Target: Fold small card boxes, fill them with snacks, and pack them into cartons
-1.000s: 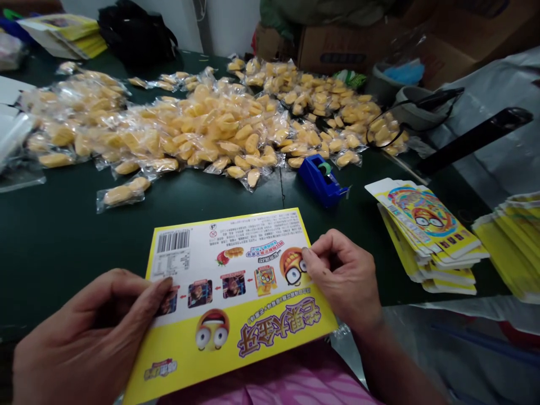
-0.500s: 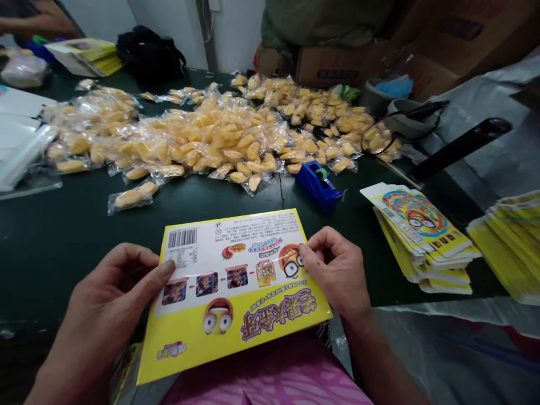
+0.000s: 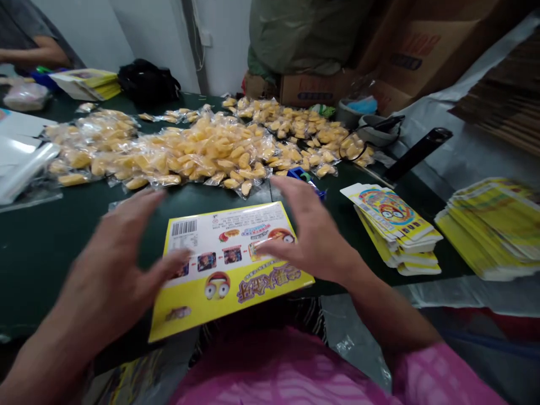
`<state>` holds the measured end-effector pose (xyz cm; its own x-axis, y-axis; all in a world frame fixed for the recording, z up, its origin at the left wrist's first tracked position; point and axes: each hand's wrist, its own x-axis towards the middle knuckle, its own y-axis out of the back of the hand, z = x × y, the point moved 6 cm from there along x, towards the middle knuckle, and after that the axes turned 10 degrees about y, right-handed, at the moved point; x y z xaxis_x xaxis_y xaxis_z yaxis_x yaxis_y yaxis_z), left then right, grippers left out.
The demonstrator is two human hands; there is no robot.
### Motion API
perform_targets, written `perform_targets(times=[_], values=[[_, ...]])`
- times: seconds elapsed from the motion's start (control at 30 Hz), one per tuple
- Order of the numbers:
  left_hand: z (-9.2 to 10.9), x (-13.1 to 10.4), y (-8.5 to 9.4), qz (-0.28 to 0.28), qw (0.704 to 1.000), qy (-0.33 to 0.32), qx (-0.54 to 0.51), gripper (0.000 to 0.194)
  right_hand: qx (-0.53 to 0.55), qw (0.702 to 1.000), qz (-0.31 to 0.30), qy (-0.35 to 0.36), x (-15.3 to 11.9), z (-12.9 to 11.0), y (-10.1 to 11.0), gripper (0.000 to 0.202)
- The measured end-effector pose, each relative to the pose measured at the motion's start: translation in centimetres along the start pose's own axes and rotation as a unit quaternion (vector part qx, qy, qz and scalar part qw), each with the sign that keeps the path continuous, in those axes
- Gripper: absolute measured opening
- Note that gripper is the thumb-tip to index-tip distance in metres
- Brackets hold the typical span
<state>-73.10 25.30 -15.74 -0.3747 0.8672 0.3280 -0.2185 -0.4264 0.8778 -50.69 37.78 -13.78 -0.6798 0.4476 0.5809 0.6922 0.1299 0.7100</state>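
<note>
A flat yellow-and-white printed cardboard package [image 3: 236, 270] lies at the front edge of the table, overhanging it toward me. It carries a barcode, small pictures and cartoon faces, upside down from my side. Over its left side my left hand [image 3: 113, 270] is spread, thumb apart from the fingers, blurred by motion. My right hand [image 3: 314, 233] is open above its right side, with the thumb over the printed pictures. Whether either thumb touches the card I cannot tell. A blue tape dispenser [image 3: 300, 173] is partly hidden behind my right hand.
Wrapped yellow pieces [image 3: 202, 149] form a wide heap across the table. Stacks of printed packages [image 3: 392, 225] and yellow cards [image 3: 493, 230] stand at right, near a black bar [image 3: 417, 157]. Clear plastic bags [image 3: 29, 169] lie left. Another person's arm [image 3: 37, 53] shows far left.
Both hands have let go of the package and opened above it. The package now rests on the table edge. The view has shifted slightly right and up.
</note>
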Motion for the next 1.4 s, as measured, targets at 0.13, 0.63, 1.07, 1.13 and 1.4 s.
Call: perform_targets(times=[0.13,0.63,1.07,1.13,1.4], values=[[4.2,2.2,-3.6,-0.158,0.973,-0.134,0.106,0.081,-0.075,0.961,-0.260,0.063,2.1,-0.7,-5.1,0.083],[2.2,4.9,-5.4,-0.189,0.977,-0.074,0.069,0.050,-0.071,0.968,-0.241,0.008,3.1,3.1,-5.9,0.021],[7.7,-3.3,-3.2,-0.053,0.938,-0.344,0.000,0.044,0.093,0.989,-0.110,-0.010,-2.6,2.5,1.0,0.012],[8.0,-3.7,-4.8,-0.082,0.931,-0.353,0.031,0.062,0.071,0.987,-0.141,-0.015,-2.8,2.4,0.3,0.011],[8.0,-4.0,-5.1,-0.075,0.919,-0.377,0.085,0.078,0.068,0.980,-0.181,-0.055,-2.3,3.0,-0.9,0.018]])
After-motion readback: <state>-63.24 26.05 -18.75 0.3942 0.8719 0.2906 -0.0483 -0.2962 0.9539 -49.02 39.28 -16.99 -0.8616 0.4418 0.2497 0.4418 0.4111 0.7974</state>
